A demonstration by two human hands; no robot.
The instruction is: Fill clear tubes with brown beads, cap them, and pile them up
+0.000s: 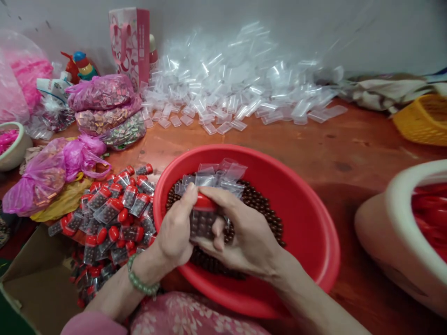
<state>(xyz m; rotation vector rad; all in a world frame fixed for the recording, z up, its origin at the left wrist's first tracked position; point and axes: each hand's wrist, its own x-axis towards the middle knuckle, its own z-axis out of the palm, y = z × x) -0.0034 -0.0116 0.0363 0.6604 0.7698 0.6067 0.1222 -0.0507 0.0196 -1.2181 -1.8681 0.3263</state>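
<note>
Over a red basin (307,186) of small dark brown beads (268,216), both my hands hold one clear capsule with a red cap (202,214), filled with beads. My left hand (176,230) pinches the red cap from the left. My right hand (244,232) grips the capsule's body and also holds a bunch of small clear plastic bags (218,177) that fan out above my fingers. A green bead bracelet (139,279) circles my left wrist.
Several bagged red-capped capsules (111,214) are piled left of the basin, above a cardboard box (38,284). Pink bags (52,172) lie further left. A heap of clear bags (237,88) lines the wall. A white basin of red caps (419,223) is right; a yellow basket (422,118) sits behind.
</note>
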